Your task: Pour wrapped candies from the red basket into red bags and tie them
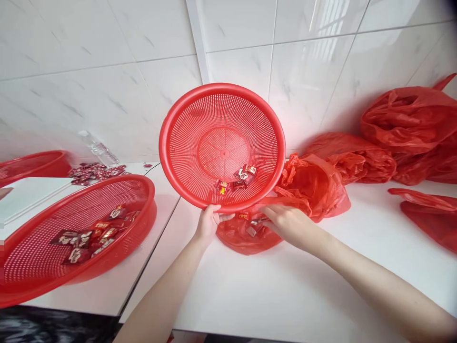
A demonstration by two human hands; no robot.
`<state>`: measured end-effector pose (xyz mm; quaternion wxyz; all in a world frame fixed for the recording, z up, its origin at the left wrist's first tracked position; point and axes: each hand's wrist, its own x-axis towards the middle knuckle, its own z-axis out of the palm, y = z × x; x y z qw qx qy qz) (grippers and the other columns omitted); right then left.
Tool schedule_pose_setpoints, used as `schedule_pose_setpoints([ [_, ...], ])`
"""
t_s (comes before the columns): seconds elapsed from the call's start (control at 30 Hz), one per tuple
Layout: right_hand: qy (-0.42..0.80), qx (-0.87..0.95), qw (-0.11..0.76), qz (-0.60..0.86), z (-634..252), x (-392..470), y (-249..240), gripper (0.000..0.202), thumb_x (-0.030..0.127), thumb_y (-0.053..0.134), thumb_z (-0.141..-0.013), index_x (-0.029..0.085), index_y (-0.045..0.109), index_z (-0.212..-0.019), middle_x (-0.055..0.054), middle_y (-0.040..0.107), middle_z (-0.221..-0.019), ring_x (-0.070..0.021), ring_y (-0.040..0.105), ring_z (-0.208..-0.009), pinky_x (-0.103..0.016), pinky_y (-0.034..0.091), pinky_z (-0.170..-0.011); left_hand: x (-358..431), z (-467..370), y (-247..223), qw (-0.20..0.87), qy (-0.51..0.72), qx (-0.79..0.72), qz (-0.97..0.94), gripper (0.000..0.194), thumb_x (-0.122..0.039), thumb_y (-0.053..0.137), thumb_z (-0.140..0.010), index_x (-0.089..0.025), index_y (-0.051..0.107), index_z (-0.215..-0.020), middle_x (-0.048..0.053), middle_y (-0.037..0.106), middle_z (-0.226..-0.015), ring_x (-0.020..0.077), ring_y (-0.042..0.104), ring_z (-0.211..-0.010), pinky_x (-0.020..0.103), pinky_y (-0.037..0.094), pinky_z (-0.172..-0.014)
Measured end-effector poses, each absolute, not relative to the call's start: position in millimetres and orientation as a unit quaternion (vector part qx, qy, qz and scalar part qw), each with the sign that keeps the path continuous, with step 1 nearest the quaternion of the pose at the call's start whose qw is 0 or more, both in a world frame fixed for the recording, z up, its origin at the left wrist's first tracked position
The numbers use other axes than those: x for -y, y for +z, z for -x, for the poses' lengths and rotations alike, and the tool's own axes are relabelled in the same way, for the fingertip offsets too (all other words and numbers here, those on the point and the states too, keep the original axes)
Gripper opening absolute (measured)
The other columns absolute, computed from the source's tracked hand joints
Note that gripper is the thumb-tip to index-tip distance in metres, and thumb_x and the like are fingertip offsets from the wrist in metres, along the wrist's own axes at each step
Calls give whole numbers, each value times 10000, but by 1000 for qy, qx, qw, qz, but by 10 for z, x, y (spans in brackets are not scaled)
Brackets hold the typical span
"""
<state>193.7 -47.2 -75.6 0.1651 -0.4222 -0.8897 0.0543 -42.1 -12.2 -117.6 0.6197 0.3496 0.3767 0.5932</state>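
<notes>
Tilting its mouth toward the camera, the basket (224, 107) is gripped by left hand (208, 225), bag (246, 245) by right hand (285, 221)

Both hands (246, 225) close together, arms outstretched.

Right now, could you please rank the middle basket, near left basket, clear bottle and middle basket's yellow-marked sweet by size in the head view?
1. Middle basket and near left basket: unsure which, the latter being nearer the camera and cut off
2. Clear bottle
3. Yellow-marked sweet
</notes>
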Motion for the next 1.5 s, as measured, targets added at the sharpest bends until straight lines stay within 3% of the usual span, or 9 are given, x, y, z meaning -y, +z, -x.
schedule_pose_setpoints([
  [0.17, 52, 878, 240, 410, -1600, 183, -592, 341, 390, 372, -964, 173, 553, -1154, -125, 638, -1052, -222, 613, -915, -337, 475, -762, 193, 359, -1188, 609, 597, -359, -378, 297, -193, 607, -700, -134, 633, -990, 101, 694, -1066, 301, 617, -1061, 426, 548, -821],
  [0.33, 55, 883, 236, 402, -1228, -114, -720, 611, 583, 345, -916, 205, 387, -1394, -154, 305, -1492, -336, 340, -1307, -521, 315, -999, 291, 282, -1208, 638, 585, -336, -370, 387, -173, 600, -709, -185, 611, -1096, 62, 679, -1111, 292, 632, -1043, 469, 527, -860],
  [0.5, 85, 921, 196, 326, -1312, -159, -818, 475, 500, 341, -951, 178, 539, -1238, -127, 604, -1166, -252, 542, -1039, -430, 400, -885, 292, 288, -1201, 659, 563, -344, -362, 401, -174, 564, -732, -179, 591, -1132, 70, 683, -1090, 285, 632, -1038, 465, 540, -845],
  [0.63, 106, 919, 210, 315, -1495, -302, -863, 228, 296, 454, -930, 137, 617, -909, -93, 643, -885, -179, 587, -790, -302, 445, -711, 258, 281, -1216, 679, 545, -344, -351, 382, -189, 559, -764, -171, 578, -1145, 81, 678, -1106, 273, 624, -1053, 447, 545, -848],
  [0.73, 149, 890, 308, 303, -1560, -440, -883, 144, 180, 467, -906, 147, 606, -888, -74, 654, -875, -157, 604, -804, -288, 453, -765, 244, 261, -1238, 678, 546, -351, -345, 359, -183, 567, -759, -166, 582, -1117, 79, 670, -1123, 264, 623, -1052, 432, 552, -844],
  [0.8, 199, 833, 411, 314, -1574, -494, -869, 141, 249, 494, -909, 165, 607, -920, -62, 659, -897, -149, 608, -826, -286, 459, -792, 240, 253, -1248, 677, 546, -355, -342, 321, -176, 567, -754, -162, 593, -1074, 74, 671, -1113, 257, 624, -1045, 423, 557, -839],
  [1.03, 506, 474, 630, 350, -1611, -523, -781, 324, 505, 560, -832, 187, 530, -886, 68, 449, -531, -70, 376, -390, -200, 324, -387, 203, 271, -1279, 695, 538, -356, -318, 219, -182, 532, -772, -149, 611, -973, 73, 684, -1056, 244, 623, -1030, 398, 572, -820],
  [1.13, 528, 459, 631, 336, -1658, -501, -769, 325, 488, 628, -787, 173, 567, -841, 71, 422, -545, -53, 318, -383, -206, 320, -385, 163, 303, -1287, 684, 548, -366, -312, 207, -180, 527, -760, -155, 607, -949, 69, 687, -1045, 244, 632, -1008, 403, 579, -798],
  [1.5, 361, 712, 514, 314, -1634, -346, -722, 247, 394, 567, -861, 152, 614, -845, -22, 614, -798, -124, 564, -750, -240, 438, -694, 29, 494, -1214, 632, 620, -361, -294, 41, -199, 546, -736, -160, 556, -725, 50, 708, -870, 200, 656, -892, 365, 560, -812],
])
